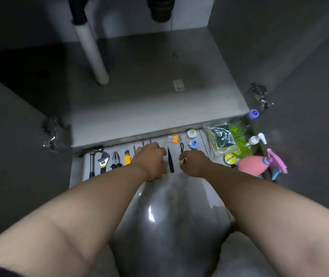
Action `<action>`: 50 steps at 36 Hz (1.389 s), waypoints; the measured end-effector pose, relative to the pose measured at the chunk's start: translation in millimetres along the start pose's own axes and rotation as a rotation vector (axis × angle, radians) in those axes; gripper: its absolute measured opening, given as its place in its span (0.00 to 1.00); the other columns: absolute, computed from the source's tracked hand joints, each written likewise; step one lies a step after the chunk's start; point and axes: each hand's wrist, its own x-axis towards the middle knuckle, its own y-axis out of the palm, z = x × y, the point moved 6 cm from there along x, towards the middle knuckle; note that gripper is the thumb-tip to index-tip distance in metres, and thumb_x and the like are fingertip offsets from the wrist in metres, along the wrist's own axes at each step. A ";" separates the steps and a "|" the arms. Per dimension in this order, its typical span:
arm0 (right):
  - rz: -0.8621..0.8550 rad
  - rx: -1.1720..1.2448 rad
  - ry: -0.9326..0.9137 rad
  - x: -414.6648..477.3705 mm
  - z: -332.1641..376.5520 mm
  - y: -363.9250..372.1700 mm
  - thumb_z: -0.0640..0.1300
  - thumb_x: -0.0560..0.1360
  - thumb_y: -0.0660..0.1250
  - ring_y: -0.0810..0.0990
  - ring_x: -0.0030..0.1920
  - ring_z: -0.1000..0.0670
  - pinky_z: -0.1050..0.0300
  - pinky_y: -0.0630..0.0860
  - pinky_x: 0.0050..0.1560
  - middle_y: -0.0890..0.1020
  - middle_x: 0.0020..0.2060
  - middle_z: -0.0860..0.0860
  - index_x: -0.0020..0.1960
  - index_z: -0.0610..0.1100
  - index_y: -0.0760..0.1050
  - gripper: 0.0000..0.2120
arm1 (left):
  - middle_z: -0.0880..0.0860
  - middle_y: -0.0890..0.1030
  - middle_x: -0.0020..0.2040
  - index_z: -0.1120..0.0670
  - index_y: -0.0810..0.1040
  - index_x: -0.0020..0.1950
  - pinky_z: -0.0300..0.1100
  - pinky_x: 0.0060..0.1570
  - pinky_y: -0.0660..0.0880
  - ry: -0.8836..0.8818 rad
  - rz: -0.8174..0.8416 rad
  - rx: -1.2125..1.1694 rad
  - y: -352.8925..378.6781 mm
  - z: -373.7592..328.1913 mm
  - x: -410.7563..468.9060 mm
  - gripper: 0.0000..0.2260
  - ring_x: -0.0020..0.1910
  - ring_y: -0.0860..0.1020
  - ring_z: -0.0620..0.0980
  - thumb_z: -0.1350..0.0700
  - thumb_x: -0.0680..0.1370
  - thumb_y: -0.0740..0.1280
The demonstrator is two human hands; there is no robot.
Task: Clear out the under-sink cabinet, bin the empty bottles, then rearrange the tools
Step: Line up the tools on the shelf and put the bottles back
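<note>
A row of tools lies on the floor in front of the open under-sink cabinet (pixel 155 108): a hammer (pixel 92 164), an adjustable wrench (pixel 103 161), pliers (pixel 116 161), a yellow utility knife (pixel 127 158) and a black pointed tool (pixel 171 162). My left hand (pixel 149 160) rests closed over several yellow-and-black-handled screwdrivers whose shafts stick out past the fingers. My right hand (pixel 193 162) is closed on a small yellow tool with a black loop (pixel 182 146). A pink spray bottle (pixel 259 163) lies at the right.
A white drain pipe (pixel 91 48) stands inside the cabinet at the left. Both cabinet doors hang open, hinges (pixel 51 134) showing. To the right lie a bag of green sponges (pixel 221 140), a pump bottle (pixel 256 139), small reels (pixel 193 144) and a yellow-lidded tin (pixel 230 158).
</note>
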 end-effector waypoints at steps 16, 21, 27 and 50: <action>-0.162 0.092 0.010 -118.0 0.9 -77.0 0.41 0.76 0.63 0.79 0.60 0.43 0.56 0.75 0.60 0.82 0.59 0.43 0.60 0.40 0.80 0.15 | 0.49 0.82 0.59 0.48 0.77 0.66 0.45 0.58 0.76 0.037 0.115 -0.091 -79.7 -27.4 -76.8 0.14 0.56 0.79 0.50 0.49 0.81 0.66; -0.054 0.139 -0.131 -91.7 53.2 -35.6 0.41 0.76 0.64 0.77 0.63 0.45 0.60 0.72 0.58 0.80 0.62 0.46 0.61 0.44 0.79 0.14 | 0.52 0.83 0.59 0.52 0.78 0.67 0.43 0.61 0.75 -0.117 0.196 -0.093 -88.5 60.5 -93.9 0.16 0.59 0.80 0.52 0.47 0.81 0.67; 0.074 0.107 -0.258 -37.5 112.2 16.2 0.42 0.78 0.64 0.75 0.65 0.45 0.57 0.72 0.61 0.78 0.64 0.44 0.64 0.44 0.77 0.15 | 0.57 0.83 0.60 0.56 0.83 0.60 0.42 0.58 0.75 -0.371 0.072 -0.196 -46.8 170.4 -97.1 0.12 0.59 0.80 0.56 0.52 0.79 0.69; 0.098 0.075 -0.310 62.3 123.6 124.6 0.40 0.79 0.61 0.78 0.48 0.50 0.55 0.77 0.47 0.82 0.51 0.50 0.55 0.45 0.80 0.11 | 0.61 0.76 0.63 0.61 0.70 0.65 0.51 0.62 0.76 -0.811 0.046 -0.441 130.0 263.3 -64.1 0.17 0.62 0.77 0.61 0.55 0.80 0.65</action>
